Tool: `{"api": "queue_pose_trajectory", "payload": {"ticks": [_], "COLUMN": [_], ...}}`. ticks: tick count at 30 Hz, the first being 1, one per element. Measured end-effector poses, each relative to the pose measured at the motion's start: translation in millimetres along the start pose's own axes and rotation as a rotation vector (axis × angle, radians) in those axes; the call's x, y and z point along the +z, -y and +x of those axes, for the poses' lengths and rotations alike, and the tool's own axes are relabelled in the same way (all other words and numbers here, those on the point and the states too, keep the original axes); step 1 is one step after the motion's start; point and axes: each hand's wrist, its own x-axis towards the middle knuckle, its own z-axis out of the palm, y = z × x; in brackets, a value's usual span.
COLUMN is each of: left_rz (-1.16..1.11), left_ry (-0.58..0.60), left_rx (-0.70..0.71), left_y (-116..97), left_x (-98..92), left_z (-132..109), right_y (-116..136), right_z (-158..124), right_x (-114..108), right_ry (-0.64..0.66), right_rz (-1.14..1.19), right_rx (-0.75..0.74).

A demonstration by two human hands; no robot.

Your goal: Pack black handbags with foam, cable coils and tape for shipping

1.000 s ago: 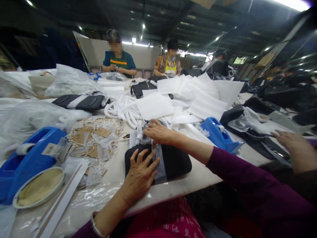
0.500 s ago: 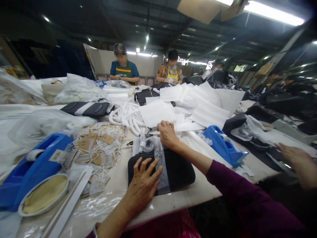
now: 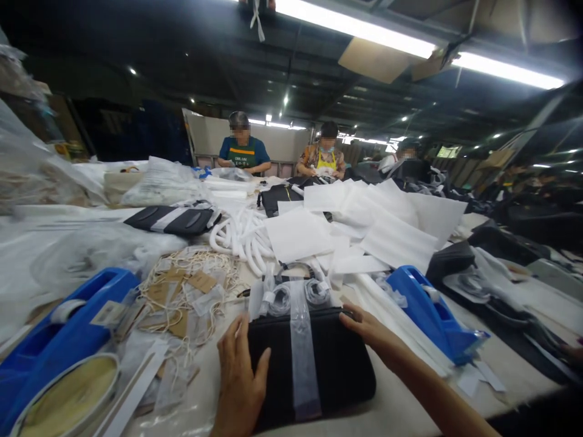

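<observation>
A black case [image 3: 341, 364] lies flat near the table's front edge, with a clear plastic strip [image 3: 304, 358] running across its middle. Coiled cables [image 3: 317, 291] wrapped in plastic sit at its far edge beside a dark handle. My left hand [image 3: 241, 370] rests at the case's left side, thumb on top and apart from the fingers. At the far right corner, my right hand [image 3: 364, 325] has its thumb and fingers around the edge of the case.
Blue tape dispensers stand at left [image 3: 68, 340] and right [image 3: 430, 312]. String tags [image 3: 182, 291], a round dish [image 3: 68, 397], white foam sheets [image 3: 296, 233] and another black case [image 3: 170, 220] surround the work spot. People sit across the table.
My left hand has slid off the plastic strip to the case's left side. My right hand has come back from the handle area to the far right corner. The view has tilted upward.
</observation>
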Motion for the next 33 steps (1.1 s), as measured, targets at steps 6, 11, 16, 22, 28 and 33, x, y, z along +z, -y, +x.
{"api": "queue_pose_trajectory", "payload": {"ticks": [6,11,16,22,28,33], "left_rz": [-0.279,-0.597,-0.689,-0.814,-1.022,-1.152], "left_ry": [0.28,0.535,0.69,0.763,0.709,0.655], "left_rx": [-0.569,-0.707,-0.732,-0.768,-0.694,-0.639], "left_y": [13.5,0.8,-1.7,-5.1,-16.3,-21.0], "left_x": [-14.7,-35.7,-32.9,-38.4,-53.6,-57.4], "left_z": [28.2,65.1,80.7,75.1,57.5,43.8], "right_y": [26.9,28.0,26.6,21.6,4.3,0.2], "right_z": [-3.3,11.3,17.4,-1.9,-24.6,-40.0], "right_x": [-6.1,-10.7,-6.1,2.6,5.9,15.3], "right_ry": [0.387,0.498,0.507,0.508,0.321,0.291], "right_rz": [0.106,0.183,0.288,0.339,0.281,0.404], "right_rx": [0.132,0.225,0.306,0.186,-0.029,-0.091]}}
